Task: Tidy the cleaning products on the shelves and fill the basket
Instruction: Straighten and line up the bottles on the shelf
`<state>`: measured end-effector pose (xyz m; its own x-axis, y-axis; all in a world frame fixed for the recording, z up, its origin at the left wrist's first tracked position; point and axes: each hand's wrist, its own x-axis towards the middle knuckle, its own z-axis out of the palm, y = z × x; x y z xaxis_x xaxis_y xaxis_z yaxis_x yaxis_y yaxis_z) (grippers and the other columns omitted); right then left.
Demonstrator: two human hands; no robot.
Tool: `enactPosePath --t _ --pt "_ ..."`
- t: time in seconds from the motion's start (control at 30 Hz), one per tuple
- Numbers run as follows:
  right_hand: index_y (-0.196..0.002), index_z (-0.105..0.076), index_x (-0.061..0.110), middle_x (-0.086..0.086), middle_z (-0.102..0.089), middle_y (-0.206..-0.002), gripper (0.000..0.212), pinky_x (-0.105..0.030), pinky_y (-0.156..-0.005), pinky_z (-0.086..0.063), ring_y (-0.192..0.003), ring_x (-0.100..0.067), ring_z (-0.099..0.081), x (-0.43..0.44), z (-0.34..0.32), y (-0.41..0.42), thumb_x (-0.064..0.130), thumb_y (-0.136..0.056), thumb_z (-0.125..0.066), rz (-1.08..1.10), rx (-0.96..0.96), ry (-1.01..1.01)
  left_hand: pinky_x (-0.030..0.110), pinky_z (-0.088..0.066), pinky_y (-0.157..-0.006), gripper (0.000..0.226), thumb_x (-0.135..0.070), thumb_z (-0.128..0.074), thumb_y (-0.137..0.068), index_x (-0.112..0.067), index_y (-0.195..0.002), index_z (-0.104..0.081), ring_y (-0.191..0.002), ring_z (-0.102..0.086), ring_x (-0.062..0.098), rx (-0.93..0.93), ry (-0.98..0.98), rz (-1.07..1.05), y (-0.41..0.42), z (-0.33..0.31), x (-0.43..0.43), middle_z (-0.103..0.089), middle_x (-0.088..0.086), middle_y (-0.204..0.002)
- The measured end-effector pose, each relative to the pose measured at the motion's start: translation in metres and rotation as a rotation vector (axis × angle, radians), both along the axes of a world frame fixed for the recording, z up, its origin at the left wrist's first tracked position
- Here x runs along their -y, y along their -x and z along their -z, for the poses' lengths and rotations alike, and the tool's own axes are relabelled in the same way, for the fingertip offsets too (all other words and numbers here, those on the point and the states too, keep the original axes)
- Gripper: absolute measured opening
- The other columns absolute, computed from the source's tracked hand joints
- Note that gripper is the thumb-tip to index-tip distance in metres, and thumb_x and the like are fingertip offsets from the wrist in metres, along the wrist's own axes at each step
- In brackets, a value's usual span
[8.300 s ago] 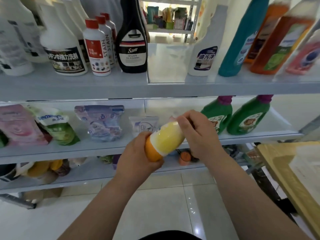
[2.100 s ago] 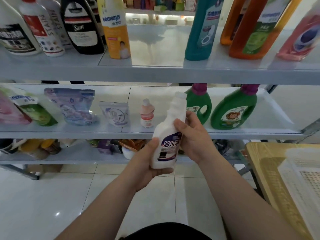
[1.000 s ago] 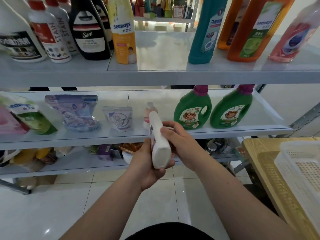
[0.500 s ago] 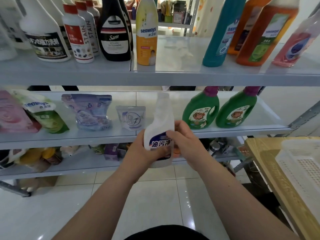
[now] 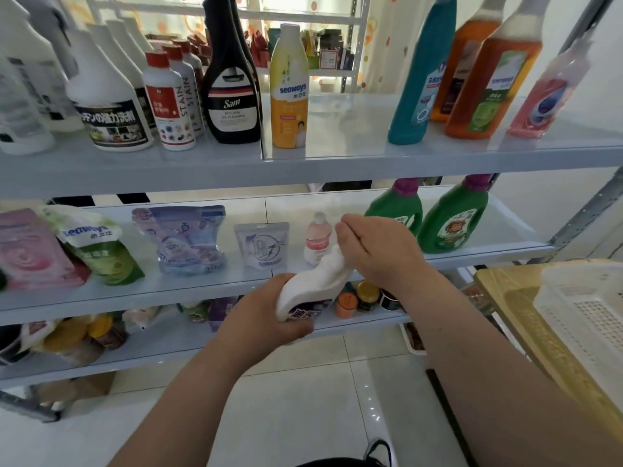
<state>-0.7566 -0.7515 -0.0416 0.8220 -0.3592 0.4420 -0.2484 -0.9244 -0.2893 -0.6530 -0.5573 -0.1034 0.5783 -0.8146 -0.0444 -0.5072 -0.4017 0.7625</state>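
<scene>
- Step in hand: sorting one item. The white bottle [image 5: 313, 284] is held tilted, just in front of the middle shelf [image 5: 135, 298] and not resting on it.
- Left hand [image 5: 266, 315]: fingers curled round the bottle's base.
- Right hand [image 5: 374, 251]: fingers curled over its neck.
- Next move, as judged: stand it upright on that shelf, or carry it to the basket [image 5: 586, 318] right of the shelf — one hand lets go first.

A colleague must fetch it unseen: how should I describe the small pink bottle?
Start at the middle shelf. Between the white pouch and the two green jugs stands the small pink bottle. Its neighbours are bigger; it alone is a pale pink bottle with a white cap.
</scene>
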Motion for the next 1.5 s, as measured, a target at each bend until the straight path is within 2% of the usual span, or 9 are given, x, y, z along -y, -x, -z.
enactPosePath --t 0.2,0.33,0.43,0.63,0.8,0.9,1.0,1.2,1.5 --pt "-0.063 -0.034 0.035 0.009 -0.041 -0.056 0.037 -0.033 -0.052 -0.028 -0.054 -0.008 -0.041 0.007 -0.015 -0.008 0.048 -0.098 -0.032 -0.033 0.154 -0.095 0.025 -0.059 -0.058 0.063 -0.027 -0.09 -0.074 -0.062 -0.108 -0.05 -0.088 -0.067 0.01 -0.321 0.146 0.054 0.001 -0.011 0.012 -0.069 -0.016 -0.101" --pt "-0.101 -0.063 0.028 0.003 -0.063 -0.084 0.037 -0.028 -0.065 -0.043 -0.076 -0.012 -0.056 0.009 -0.015 -0.012 0.059 -0.093 -0.045 -0.056 0.296 -0.438 0.022 -0.059 -0.065 0.04 -0.052 -0.074 -0.084 -0.066 -0.111 -0.048 -0.097 -0.067 0.007 -0.338 0.312 0.017 -0.002 -0.019 0.029 -0.067 -0.021 -0.108" --pt "-0.114 -0.062 0.027 0.001 -0.061 -0.09 0.041 -0.029 -0.068 -0.046 -0.082 -0.015 -0.057 0.011 -0.007 -0.017 0.06 -0.093 -0.05 -0.075 0.272 -0.504 0.015 -0.054 -0.077 0.026 -0.075 -0.051 -0.088 -0.067 -0.113 -0.047 -0.106 -0.064 -0.003 -0.365 0.431 -0.039 -0.009 -0.032 0.049 -0.065 -0.026 -0.114" --pt "-0.134 -0.045 0.025 0.013 -0.066 -0.113 0.045 -0.009 -0.074 -0.05 -0.096 0.009 -0.064 0.035 -0.009 -0.027 0.028 -0.096 -0.069 -0.095 0.305 -0.842 0.053 -0.055 -0.095 0.036 -0.03 -0.041 -0.099 -0.052 -0.113 -0.066 -0.109 -0.068 0.021 -0.475 0.58 -0.133 -0.027 -0.074 0.112 -0.073 -0.008 -0.112" --pt "-0.128 -0.041 0.029 0.018 -0.06 -0.108 0.059 -0.012 -0.068 -0.046 -0.095 0.004 -0.059 0.077 -0.054 -0.06 0.037 -0.084 -0.079 -0.004 0.496 -0.989 0.051 -0.054 -0.099 0.033 -0.042 -0.045 -0.09 -0.055 -0.112 -0.065 -0.113 -0.068 0.016 -0.452 0.597 -0.067 -0.037 -0.107 0.166 -0.072 -0.012 -0.118" --pt "-0.127 -0.041 0.025 0.012 -0.06 -0.108 0.069 -0.014 -0.069 -0.047 -0.095 0.001 -0.059 0.101 -0.075 -0.082 0.041 -0.076 -0.085 0.022 0.527 -0.93 0.047 -0.055 -0.097 0.023 -0.046 -0.046 -0.094 -0.047 -0.104 -0.068 -0.107 -0.068 0.012 -0.355 0.632 -0.109 -0.051 -0.122 0.194 -0.073 -0.01 -0.108" --pt "-0.129 -0.037 0.024 0.014 -0.056 -0.107 0.071 -0.011 -0.069 -0.045 -0.095 0.0 -0.057 0.125 -0.083 -0.104 0.041 -0.078 -0.084 0.035 0.543 -0.883 0.018 -0.049 -0.081 0.017 -0.032 -0.045 -0.104 -0.037 -0.104 -0.062 -0.092 -0.061 -0.001 0.059 0.534 -0.118 -0.072 -0.13 0.206 -0.067 -0.014 -0.097" --pt "-0.142 -0.027 0.022 0.009 -0.044 -0.118 0.085 -0.015 -0.08 -0.042 -0.107 -0.011 -0.048 0.161 -0.077 -0.135 0.043 -0.081 -0.082 0.144 0.512 -0.782 0.033 -0.047 -0.077 0.027 -0.042 -0.051 -0.097 -0.021 -0.108 -0.065 -0.097 -0.056 0.018 0.875 0.084 -0.134 -0.118 -0.088 0.204 -0.058 -0.003 -0.11" --pt "-0.135 -0.03 0.024 0.006 -0.05 -0.119 0.085 -0.013 -0.075 -0.045 -0.107 -0.014 -0.053 0.175 -0.058 -0.165 0.049 -0.074 -0.085 0.18 0.514 -0.659 0.043 -0.043 -0.081 0.042 -0.052 -0.061 -0.084 -0.015 -0.104 -0.064 -0.096 -0.058 0.033 1.174 0.138 -0.216 -0.127 -0.043 0.209 -0.063 0.012 -0.115"
